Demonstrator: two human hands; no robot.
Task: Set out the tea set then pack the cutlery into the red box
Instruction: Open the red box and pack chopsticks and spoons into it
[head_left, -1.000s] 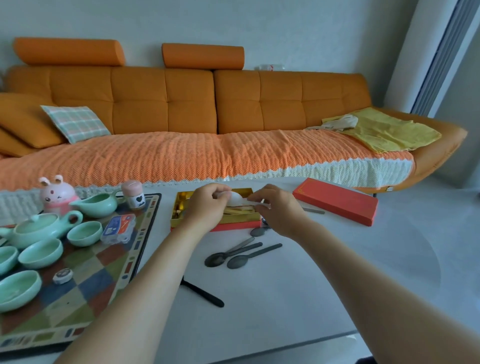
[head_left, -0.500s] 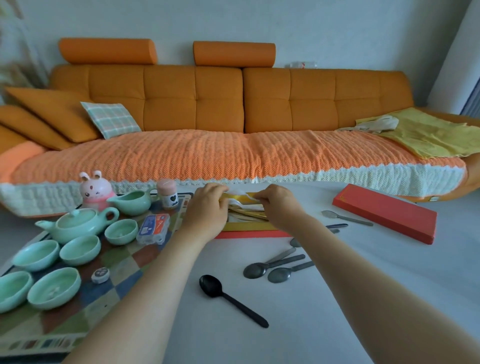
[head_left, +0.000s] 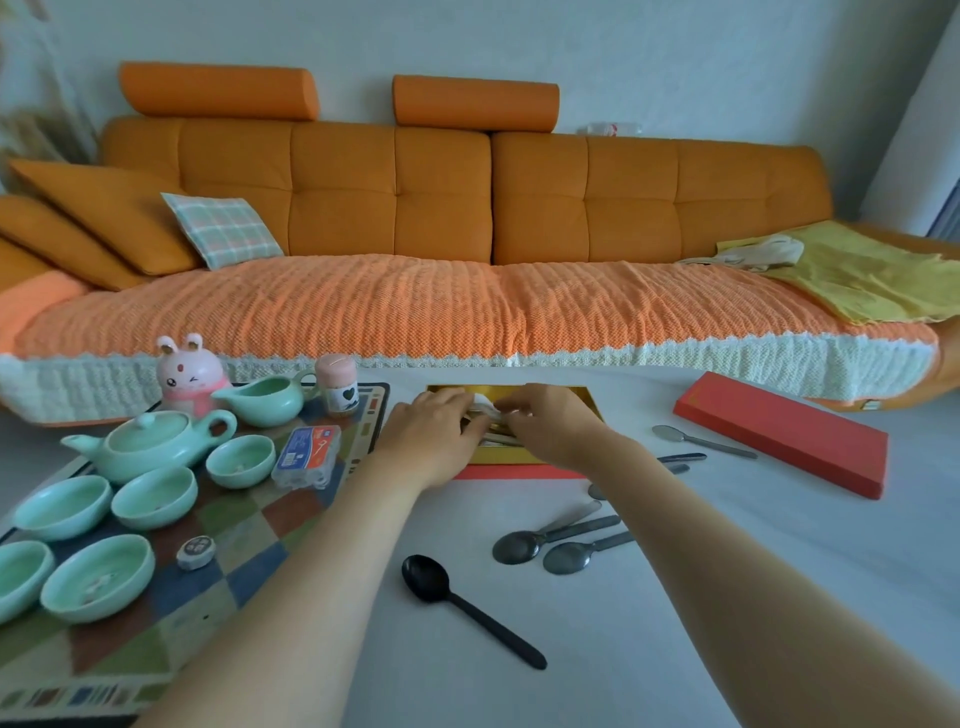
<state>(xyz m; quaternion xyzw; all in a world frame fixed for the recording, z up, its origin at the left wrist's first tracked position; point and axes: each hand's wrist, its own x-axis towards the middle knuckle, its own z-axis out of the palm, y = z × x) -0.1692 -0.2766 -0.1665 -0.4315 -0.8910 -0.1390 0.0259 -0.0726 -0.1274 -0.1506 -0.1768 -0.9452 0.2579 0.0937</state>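
The red box (head_left: 511, 472) with its gold lining lies open at the table's far middle. Both hands are over it: my left hand (head_left: 431, 436) and my right hand (head_left: 550, 426) pinch a white spoon (head_left: 485, 402) between them, above other cutlery in the box. Its red lid (head_left: 779, 431) lies to the right. On the table, two grey spoons (head_left: 550, 543) lie side by side, a black spoon (head_left: 467, 608) is nearer me, and one more spoon (head_left: 696, 439) rests by the lid. The mint teapot (head_left: 150, 441), pitcher (head_left: 265, 400) and several cups (head_left: 156, 496) stand on the chequered mat (head_left: 218, 582).
A pink rabbit figure (head_left: 189, 374), a small pink jar (head_left: 337, 384) and a blue-labelled plastic case (head_left: 306, 457) sit on the mat. An orange sofa (head_left: 467, 260) with cushions runs behind the table. A yellow cloth (head_left: 872, 275) lies on its right end.
The view has swung left and down, so the tea set shows more fully. Both hands stay at the box and have lowered the white spoon closer to the cutlery inside.
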